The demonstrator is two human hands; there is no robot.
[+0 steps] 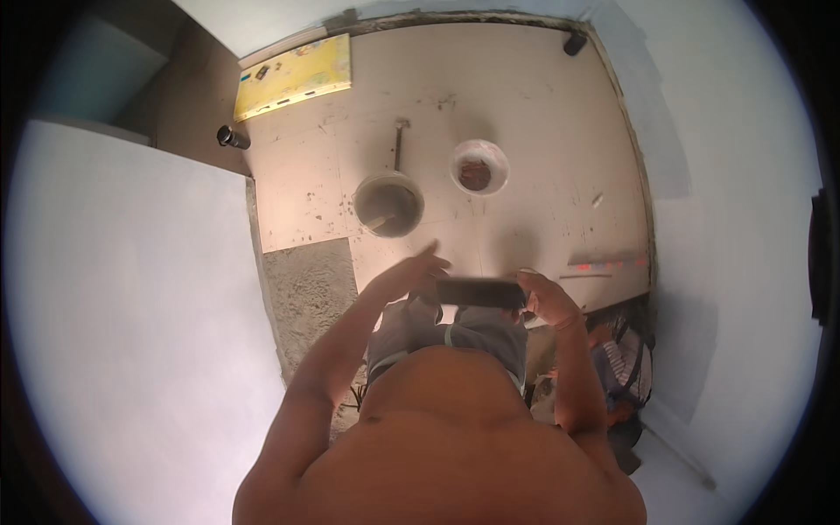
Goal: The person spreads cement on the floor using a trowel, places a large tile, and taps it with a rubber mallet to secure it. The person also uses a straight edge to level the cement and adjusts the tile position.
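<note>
In front of my waist a dark, flat, rectangular phone [479,293] is held level. My right hand [549,299] grips its right end, thumb at the upper corner. Beside the left end is my left hand [418,272], its fingers stretched out and apart; whether it touches the phone I cannot tell. Beyond my hands, on the tiled floor, stands a bucket [388,205] with grey contents and a tool inside. To its right is a white bucket [479,166] with reddish-brown pieces in it.
A hammer-like tool [399,144] lies behind the grey bucket. A yellow box [297,77] rests at the far left, near a dark cylinder [233,137]. Rough mortar [308,293] shows at left. A level-like bar [606,262] and bags [623,363] lie at right, between pale walls.
</note>
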